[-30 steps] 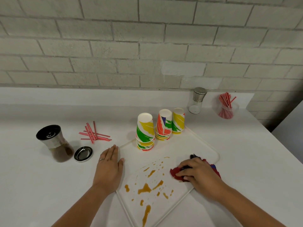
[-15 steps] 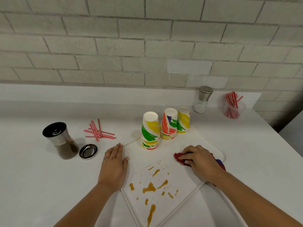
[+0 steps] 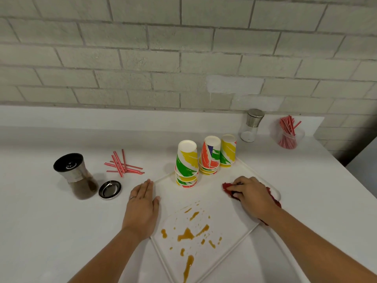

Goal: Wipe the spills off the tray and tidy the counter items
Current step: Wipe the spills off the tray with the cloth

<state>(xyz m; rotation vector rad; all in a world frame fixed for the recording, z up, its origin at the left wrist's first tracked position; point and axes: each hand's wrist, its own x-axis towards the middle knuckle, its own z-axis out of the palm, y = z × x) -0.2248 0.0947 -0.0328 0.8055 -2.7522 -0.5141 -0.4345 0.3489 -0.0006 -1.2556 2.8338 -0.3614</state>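
A white tray [image 3: 212, 198] lies turned like a diamond on the white counter. Orange-brown spills [image 3: 186, 234] spot its near half. My right hand [image 3: 252, 196] presses down on a dark red cloth [image 3: 228, 188] at the tray's right side, fingers curled over it. My left hand [image 3: 142, 207] lies flat, palm down, on the tray's left edge. Three stacks of upside-down paper cups [image 3: 204, 158] with coloured stripes stand at the tray's far corner.
Left of the tray stand an open grinder with brown contents [image 3: 78, 176], its metal lid [image 3: 109, 189] and loose red straws [image 3: 122, 164]. At the back right are a capped shaker [image 3: 251, 125] and a jar of red straws [image 3: 288, 132]. The counter ends at the right.
My right hand has slid the cloth away from me and slightly left across the tray, towards the cups. My left hand has stayed on the tray's edge.
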